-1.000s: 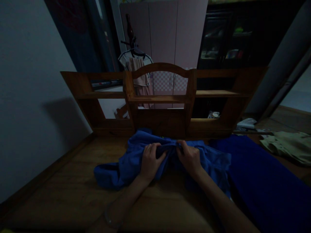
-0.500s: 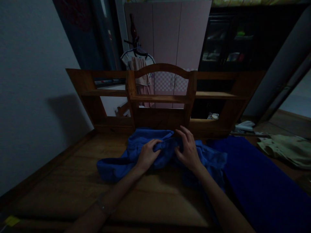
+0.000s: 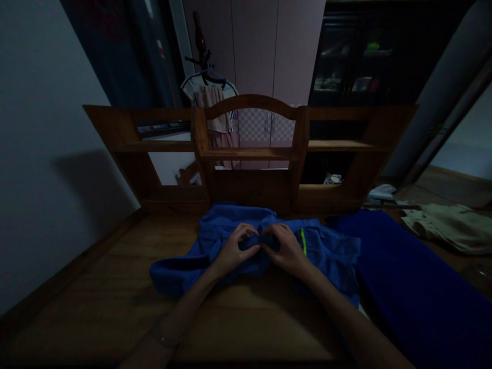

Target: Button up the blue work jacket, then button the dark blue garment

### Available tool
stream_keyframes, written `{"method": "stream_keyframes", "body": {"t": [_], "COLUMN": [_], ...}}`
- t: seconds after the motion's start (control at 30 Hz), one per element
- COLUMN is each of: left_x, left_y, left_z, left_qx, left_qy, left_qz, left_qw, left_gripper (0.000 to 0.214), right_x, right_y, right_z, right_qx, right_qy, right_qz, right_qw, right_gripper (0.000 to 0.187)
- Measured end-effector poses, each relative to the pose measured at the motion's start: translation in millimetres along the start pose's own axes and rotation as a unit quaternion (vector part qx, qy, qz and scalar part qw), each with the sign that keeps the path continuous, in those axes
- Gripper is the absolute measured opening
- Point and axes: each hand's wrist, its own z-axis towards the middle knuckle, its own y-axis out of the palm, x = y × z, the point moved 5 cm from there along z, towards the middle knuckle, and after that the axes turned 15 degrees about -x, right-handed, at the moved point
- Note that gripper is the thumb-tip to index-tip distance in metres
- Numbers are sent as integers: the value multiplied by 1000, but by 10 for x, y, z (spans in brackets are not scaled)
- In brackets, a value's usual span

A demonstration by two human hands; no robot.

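A blue garment [image 3: 219, 233] lies crumpled across the wooden surface, one sleeve-like part stretching to the left. Near its middle, my left hand [image 3: 239, 249] pinches a fold of the cloth between thumb and fingers. Close beside it, my right hand [image 3: 283, 247] grips the same fold, and the fingertips of both hands almost meet. Whether a button or other fastening sits between them is too dark to tell. A bright yellow-green strip [image 3: 303, 241] shows on the garment just right of my right hand.
A low wooden shelf unit [image 3: 249, 154] stands behind the garment on the wooden surface [image 3: 115, 277]. To the right lies a deep blue cloth [image 3: 407, 277], with a pale folded cloth [image 3: 449, 225] beyond it. A wall [image 3: 46, 169] closes off the left.
My right hand has moved left and down, its spread fingers closing on the cloth beside my left hand. The yellow-green strip has come into sight. The view has shifted slightly.
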Motion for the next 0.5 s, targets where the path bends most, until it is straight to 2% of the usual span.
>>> {"method": "stream_keyframes", "body": {"t": [0.17, 0.37, 0.43, 0.5], "left_x": [-91, -133, -120, -93], "left_y": [-9, 0, -5, 13], "left_z": [-2, -1, 0, 4], "left_qx": [-4, -12, -9, -21], "left_qy": [-29, -31, -29, -24], "left_qz": [4, 9, 14, 17], "left_qw": [1000, 999, 999, 999], "left_gripper": [19, 21, 18, 17], "right_x": [100, 158, 103, 5], "right_y": [40, 143, 65, -138], "right_z": [-9, -8, 13, 25], "right_qx": [-26, -28, -13, 22], "right_qy": [29, 47, 47, 60], "right_qz": [49, 61, 69, 89], "right_qw": [998, 997, 996, 994], "right_gripper": [10, 12, 10, 11]}}
